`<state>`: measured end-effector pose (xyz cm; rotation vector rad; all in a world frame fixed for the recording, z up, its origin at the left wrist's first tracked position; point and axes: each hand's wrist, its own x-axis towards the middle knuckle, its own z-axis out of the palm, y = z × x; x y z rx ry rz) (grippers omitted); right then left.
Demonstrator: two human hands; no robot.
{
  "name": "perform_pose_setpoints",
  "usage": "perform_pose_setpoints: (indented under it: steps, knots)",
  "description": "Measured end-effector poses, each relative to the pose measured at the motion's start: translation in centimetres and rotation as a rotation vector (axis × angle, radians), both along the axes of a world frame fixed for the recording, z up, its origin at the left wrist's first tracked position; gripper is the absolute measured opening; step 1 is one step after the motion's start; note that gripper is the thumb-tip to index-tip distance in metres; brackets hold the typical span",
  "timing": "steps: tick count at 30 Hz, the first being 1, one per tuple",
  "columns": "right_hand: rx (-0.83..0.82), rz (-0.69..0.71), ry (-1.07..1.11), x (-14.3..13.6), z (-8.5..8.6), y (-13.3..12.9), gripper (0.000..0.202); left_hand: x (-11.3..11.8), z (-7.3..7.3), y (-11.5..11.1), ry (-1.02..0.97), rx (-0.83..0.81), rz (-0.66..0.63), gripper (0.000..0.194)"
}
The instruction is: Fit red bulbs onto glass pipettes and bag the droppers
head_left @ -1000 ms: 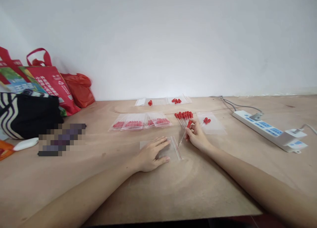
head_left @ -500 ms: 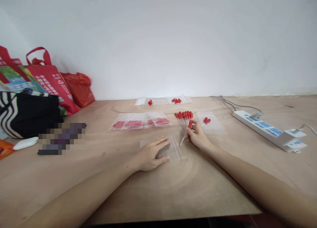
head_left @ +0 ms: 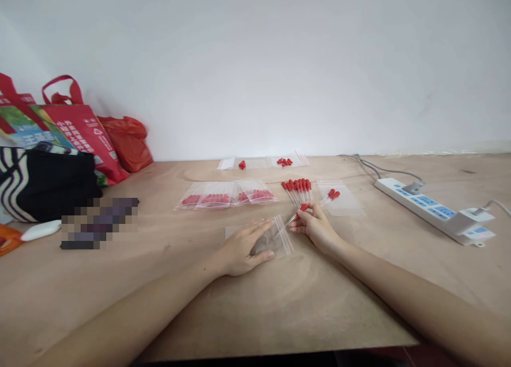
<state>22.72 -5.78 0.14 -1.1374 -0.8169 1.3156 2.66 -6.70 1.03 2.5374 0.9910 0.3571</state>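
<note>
My left hand (head_left: 248,248) lies over a clear zip bag (head_left: 288,244), fingers and thumb apart, pressing it to the table. Between the fingers of my right hand (head_left: 315,227) is a glass dropper (head_left: 303,207) with a red rubber bulb. Its thin tip points left and reaches the bag's zip end; whether it is inside the mouth I cannot tell. Just beyond my right hand several red-bulbed droppers (head_left: 296,185) lie fanned in a row. To their right, a few more droppers (head_left: 334,195) rest on another clear bag (head_left: 349,203).
Filled zip bags (head_left: 215,194) with red bulbs lie beyond my left hand. Farther back, by the wall, are more bags (head_left: 257,163) and loose red bulbs (head_left: 285,162). A power strip (head_left: 423,205) with cables stands right. Shopping bags (head_left: 85,127) and a black striped bag (head_left: 48,183) are left.
My right hand has moved slightly toward me and tilted the dropper flatter, bringing its tip left to the bag's zip end. My left hand stays in place.
</note>
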Motion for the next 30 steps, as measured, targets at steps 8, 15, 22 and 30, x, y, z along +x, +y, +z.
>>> perform_pose_setpoints:
  steps: [8, 15, 22, 30]
  knots:
    - [-0.063, 0.149, 0.064, -0.5, 0.0, -1.0, 0.018, 0.0, -0.2, 0.0, -0.051, -0.001, 0.016, 0.059]
    - [-0.098, 0.544, -0.098, 0.9, 0.0, -0.4, 0.024, -0.1, -0.3, 0.1, -0.091, 0.047, 0.023, 0.055]
    - [-0.096, 0.706, -0.183, 1.6, 0.0, 0.1, 0.023, 0.0, -0.5, 0.4, -0.159, 0.189, 0.041, 0.043]
    - [-0.044, 0.789, -0.171, 2.3, -0.3, 0.1, 0.052, -2.5, 1.1, 0.4, 0.019, -0.008, -0.146, 0.054]
